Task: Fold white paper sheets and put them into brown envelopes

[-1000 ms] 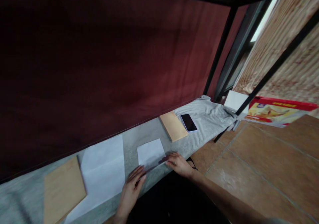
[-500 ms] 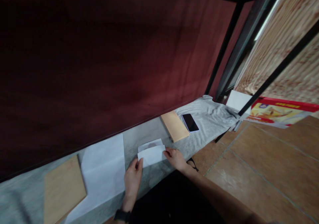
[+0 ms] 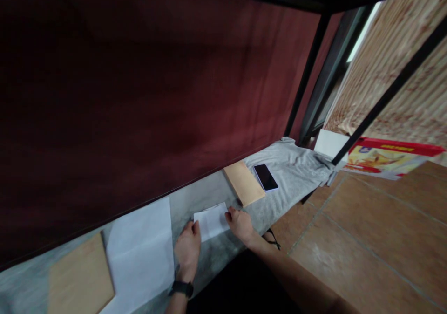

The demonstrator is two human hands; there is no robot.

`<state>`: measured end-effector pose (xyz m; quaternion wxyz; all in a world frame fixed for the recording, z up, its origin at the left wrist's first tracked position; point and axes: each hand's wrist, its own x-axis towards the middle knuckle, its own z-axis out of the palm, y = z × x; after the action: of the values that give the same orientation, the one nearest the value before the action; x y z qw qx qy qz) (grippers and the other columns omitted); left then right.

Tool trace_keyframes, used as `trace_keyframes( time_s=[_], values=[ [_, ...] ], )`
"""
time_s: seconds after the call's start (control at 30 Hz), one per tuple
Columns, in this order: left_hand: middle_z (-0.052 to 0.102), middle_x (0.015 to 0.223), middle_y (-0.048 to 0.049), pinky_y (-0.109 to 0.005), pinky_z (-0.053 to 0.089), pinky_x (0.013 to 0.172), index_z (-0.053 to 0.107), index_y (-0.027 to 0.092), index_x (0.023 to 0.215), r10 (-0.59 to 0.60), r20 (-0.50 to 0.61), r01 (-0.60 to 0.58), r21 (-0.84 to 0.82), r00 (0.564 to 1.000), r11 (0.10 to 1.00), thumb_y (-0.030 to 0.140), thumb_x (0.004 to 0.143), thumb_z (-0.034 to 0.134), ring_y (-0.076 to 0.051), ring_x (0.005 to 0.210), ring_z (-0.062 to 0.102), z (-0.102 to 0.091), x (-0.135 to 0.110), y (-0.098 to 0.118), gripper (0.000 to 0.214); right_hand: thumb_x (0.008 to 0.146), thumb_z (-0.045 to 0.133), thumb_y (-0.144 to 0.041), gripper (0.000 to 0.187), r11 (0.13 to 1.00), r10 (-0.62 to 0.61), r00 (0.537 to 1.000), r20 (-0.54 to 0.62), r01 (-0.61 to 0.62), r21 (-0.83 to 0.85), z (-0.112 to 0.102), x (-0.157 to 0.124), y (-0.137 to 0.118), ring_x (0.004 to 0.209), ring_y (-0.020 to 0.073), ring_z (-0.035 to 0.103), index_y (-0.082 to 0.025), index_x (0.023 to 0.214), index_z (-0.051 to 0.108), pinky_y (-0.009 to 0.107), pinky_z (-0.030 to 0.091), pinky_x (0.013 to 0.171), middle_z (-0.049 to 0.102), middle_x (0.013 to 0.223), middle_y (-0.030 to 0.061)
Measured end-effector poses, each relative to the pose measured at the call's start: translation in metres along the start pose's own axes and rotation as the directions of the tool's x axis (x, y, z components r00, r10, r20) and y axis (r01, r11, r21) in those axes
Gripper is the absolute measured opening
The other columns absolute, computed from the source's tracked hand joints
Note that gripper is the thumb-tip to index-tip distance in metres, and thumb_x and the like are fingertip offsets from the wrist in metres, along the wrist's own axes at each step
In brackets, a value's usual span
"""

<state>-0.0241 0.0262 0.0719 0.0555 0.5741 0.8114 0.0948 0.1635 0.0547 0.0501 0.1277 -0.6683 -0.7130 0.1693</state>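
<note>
A folded sheet of white paper point(image 3: 211, 222) lies on the grey cloth point(image 3: 293, 165) in front of me. My left hand point(image 3: 188, 244) pinches its left edge between thumb and fingers. At the opposite edge, my right hand point(image 3: 240, 224) grips the upper right corner. The upper layer now rests almost flat on the lower one, their far edges nearly in line. Just beyond my right hand is a tan envelope-like packet point(image 3: 244, 183), with a dark-screened phone point(image 3: 266, 177) beside it.
To the left lie a large white sheet point(image 3: 143, 249) with a crease and a brown packet point(image 3: 82, 276) overlapping it. A dark red panel point(image 3: 157, 95) rises behind the cloth. Black posts point(image 3: 309, 71) stand at the right, near a red and yellow box point(image 3: 387, 158).
The raised near flap of the folded paper has gone down toward its far edge, closing the gap between the layers. Both hands stay at its sides. The view has shifted slightly.
</note>
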Motion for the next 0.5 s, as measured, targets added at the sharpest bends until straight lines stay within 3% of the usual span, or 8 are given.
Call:
trace_keyframes(
  time_s=[0.37, 0.5],
  values=[
    [0.077, 0.082, -0.0133, -0.031, 0.049, 0.060, 0.070, 0.018, 0.110, -0.034, -0.098, 0.046, 0.121, 0.995, 0.992, 0.042, 0.103, 0.028, -0.025, 0.070, 0.073, 0.012, -0.005, 0.008, 0.049, 0.102, 0.045, -0.027, 0.039, 0.995, 0.021, 1.000, 0.004, -0.021, -0.093, 0.005, 0.002, -0.011, 0.085, 0.0291, 0.074, -0.011, 0.137, 0.054, 0.039, 0.055, 0.076, 0.075, 0.093, 0.0182],
    [0.077, 0.083, -0.0136, -0.032, 0.050, 0.059, 0.069, 0.017, 0.109, -0.007, -0.124, 0.027, 0.163, 0.992, 0.986, 0.041, 0.104, 0.025, -0.026, 0.072, 0.074, 0.016, -0.004, 0.008, 0.050, 0.103, 0.042, -0.025, 0.039, 0.992, -0.010, 0.998, -0.054, 0.003, -0.130, 0.007, 0.000, -0.012, 0.089, 0.0292, 0.071, -0.010, 0.137, 0.052, 0.041, 0.054, 0.080, 0.074, 0.096, 0.0174]
  ],
)
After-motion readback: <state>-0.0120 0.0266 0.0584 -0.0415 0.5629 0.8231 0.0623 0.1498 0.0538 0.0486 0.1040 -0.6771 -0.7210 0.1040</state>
